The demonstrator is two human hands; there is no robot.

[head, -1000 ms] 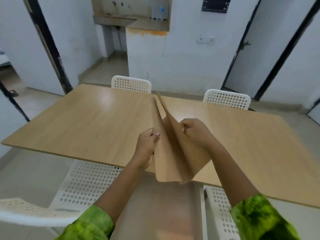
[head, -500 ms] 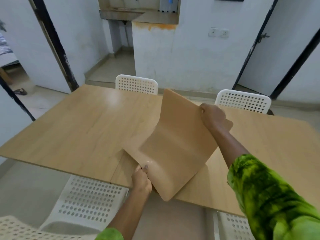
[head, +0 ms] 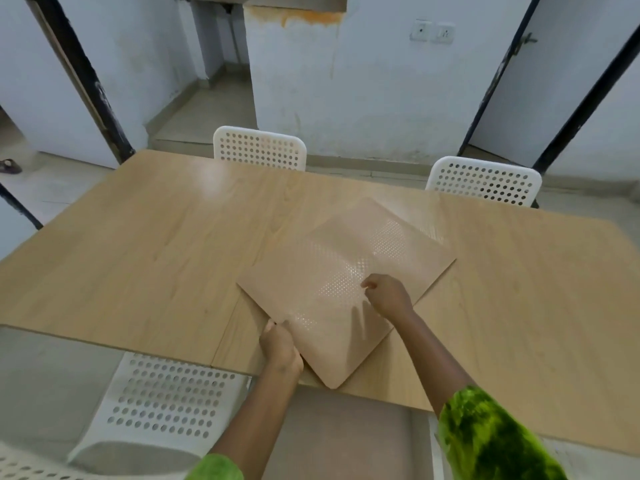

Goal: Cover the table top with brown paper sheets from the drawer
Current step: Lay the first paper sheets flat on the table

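On table (head: 138, 258): one paper sheet (head: 332, 271), two hands.

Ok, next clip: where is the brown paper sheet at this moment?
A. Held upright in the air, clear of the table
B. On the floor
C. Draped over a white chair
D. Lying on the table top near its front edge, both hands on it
D: the brown paper sheet lies skewed on the table top, with the left hand at its near edge and the right hand on its surface.
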